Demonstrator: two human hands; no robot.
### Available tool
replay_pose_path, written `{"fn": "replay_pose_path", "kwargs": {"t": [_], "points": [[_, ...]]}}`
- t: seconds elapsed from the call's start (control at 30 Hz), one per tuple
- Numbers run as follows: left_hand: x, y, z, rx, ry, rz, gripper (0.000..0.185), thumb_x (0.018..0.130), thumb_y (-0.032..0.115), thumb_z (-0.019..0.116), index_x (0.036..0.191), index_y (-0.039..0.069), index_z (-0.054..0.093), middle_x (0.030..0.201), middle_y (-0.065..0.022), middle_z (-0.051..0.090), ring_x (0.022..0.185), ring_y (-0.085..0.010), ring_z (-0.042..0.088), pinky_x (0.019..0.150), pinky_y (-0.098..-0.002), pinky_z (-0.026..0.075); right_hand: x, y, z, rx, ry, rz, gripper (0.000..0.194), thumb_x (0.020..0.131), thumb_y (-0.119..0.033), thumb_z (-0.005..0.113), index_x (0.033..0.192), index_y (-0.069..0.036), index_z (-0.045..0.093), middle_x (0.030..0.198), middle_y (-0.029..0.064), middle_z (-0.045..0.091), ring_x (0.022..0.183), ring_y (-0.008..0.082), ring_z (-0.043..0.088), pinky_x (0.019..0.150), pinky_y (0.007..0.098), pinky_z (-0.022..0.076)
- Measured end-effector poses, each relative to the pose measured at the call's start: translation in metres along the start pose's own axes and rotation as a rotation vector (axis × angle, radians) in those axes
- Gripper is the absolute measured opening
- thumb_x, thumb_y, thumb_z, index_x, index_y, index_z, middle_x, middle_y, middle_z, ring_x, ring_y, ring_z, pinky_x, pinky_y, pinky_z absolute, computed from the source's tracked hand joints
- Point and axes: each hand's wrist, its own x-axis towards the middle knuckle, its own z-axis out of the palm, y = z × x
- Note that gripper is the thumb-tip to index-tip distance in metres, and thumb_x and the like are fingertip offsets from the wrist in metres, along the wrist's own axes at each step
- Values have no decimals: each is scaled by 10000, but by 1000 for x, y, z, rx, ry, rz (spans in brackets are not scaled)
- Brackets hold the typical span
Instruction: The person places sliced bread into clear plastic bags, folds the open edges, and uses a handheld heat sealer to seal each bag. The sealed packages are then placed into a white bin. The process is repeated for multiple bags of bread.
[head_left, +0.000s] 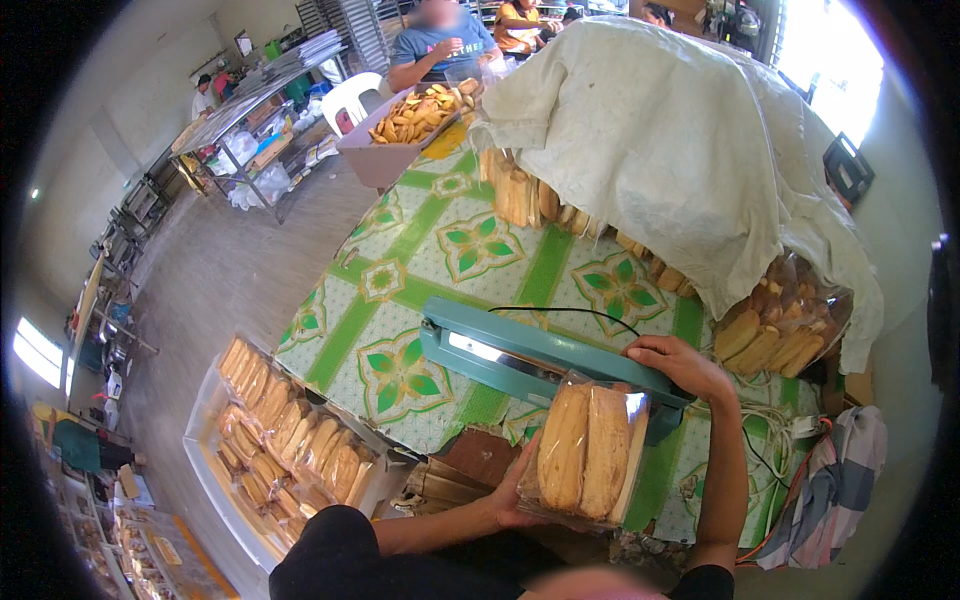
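Note:
In my left hand (511, 491) is a clear plastic bag of long golden bread slices (583, 454), held up at the table's near edge. The bag's far end meets a teal impulse bag sealer (547, 349), which lies across the table. My right hand (675, 366) rests on the sealer's upper arm near its right end, with the fingers over the top. A black cord (570, 309) curves behind the sealer. The bag hides part of the sealer's right half, so I cannot tell whether its mouth is between the bars.
A white crate (202, 450) of bagged bread stands at the lower left. Under a pale cloth (645, 142), more bread (517, 191) lines the table (480, 240). Coiled cables (757, 427) and a checked cloth (832, 487) are at right. A person (442, 52) sits behind a bread-filled bin (375, 161).

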Motion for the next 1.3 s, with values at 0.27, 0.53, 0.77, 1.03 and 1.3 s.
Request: {"fn": "replay_pose_path", "kwargs": {"t": [0.27,0.53,0.77,1.03,1.3], "points": [[3,-5,14,317,421,118,768,909,684,372,1504,212,262,1510,-67,341,1350,-294,388,1075,-595,309,1,7,7,4,90,-16,354,970,-322,530,1023,13,629,892,88,634,843,158,570,792,306,452],[4,-4,15,110,205,47,771,903,698,356,1506,228,256,1522,-69,322,1358,-328,370,1045,-651,304,-3,7,10,120,362,-75,294,938,-266,598,986,20,642,829,32,635,798,105,554,731,272,441],[5,-3,17,293,321,48,777,895,719,336,1505,244,258,1523,-76,315,1348,-346,374,1003,-673,326,-28,-38,-10,189,542,-260,366,984,-304,502,975,29,654,909,81,674,858,145,616,846,287,470],[4,-3,17,229,282,28,794,882,736,335,1497,237,275,1505,-82,338,1328,-371,386,969,-668,366,-17,-6,11,561,632,-137,557,1023,-474,343,1082,2,624,1021,92,667,966,187,601,905,329,439],[2,1,12,51,193,-9,789,877,734,352,1498,253,272,1508,-84,335,1342,-371,373,992,-677,342,-11,28,36,260,334,-53,240,966,-224,557,947,-17,676,940,7,653,911,117,571,829,305,456]]}}
